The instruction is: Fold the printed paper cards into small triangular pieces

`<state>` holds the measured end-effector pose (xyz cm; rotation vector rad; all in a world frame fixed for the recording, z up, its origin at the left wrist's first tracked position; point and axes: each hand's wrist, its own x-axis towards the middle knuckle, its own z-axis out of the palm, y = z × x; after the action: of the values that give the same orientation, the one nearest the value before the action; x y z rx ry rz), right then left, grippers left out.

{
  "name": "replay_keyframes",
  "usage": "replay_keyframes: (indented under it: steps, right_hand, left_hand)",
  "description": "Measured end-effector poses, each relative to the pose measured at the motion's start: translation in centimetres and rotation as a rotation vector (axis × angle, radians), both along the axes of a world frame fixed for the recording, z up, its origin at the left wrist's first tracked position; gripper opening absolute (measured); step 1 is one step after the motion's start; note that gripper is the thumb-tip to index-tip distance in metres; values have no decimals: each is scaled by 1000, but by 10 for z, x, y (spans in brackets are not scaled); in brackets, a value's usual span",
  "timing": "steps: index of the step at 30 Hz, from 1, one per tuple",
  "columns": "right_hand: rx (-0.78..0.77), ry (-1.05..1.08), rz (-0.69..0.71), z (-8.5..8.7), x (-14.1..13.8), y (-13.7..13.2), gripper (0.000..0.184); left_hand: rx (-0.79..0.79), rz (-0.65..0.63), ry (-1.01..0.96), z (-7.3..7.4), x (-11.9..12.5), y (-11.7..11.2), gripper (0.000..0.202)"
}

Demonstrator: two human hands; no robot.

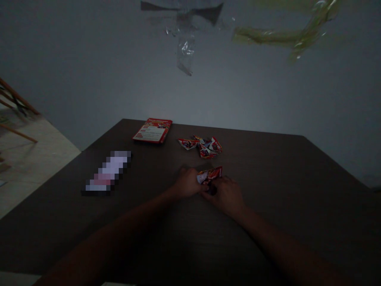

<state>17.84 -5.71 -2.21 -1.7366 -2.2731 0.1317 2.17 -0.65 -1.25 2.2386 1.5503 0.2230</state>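
Observation:
Between my two hands is a piece of folded red printed paper (pixel 210 174), held low over the middle of the table. My left hand (pixel 188 183) grips its left side, the fingers closed round it. My right hand (pixel 226 195) pinches its right lower part, thumb towards the left hand. The paper's lower edge is hidden by my fingers. Just beyond lie several folded paper pieces (pixel 208 147) with the same red print, grouped together in pointed shapes.
A stack of red and white printed sheets (pixel 153 130) lies at the table's back left. A phone (pixel 108 172) with a lit, blurred-out screen is on the left. The dark table (pixel 282 167) meets a wall (pixel 253 91) bearing strips of tape (pixel 268 36). The room is dim.

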Motion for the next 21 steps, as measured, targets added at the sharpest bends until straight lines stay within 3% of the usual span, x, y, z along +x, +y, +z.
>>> replay_keyframes:
  steps: [12,21]
  right_hand:
    - [-89,80,-26,4,-1,0,26]
    - [-224,173,-3,5,19,3,24]
  left_hand:
    - [-36,-2,-64,-6,-2,4,38]
    - [-34,-12,-49,2,-2,1,41]
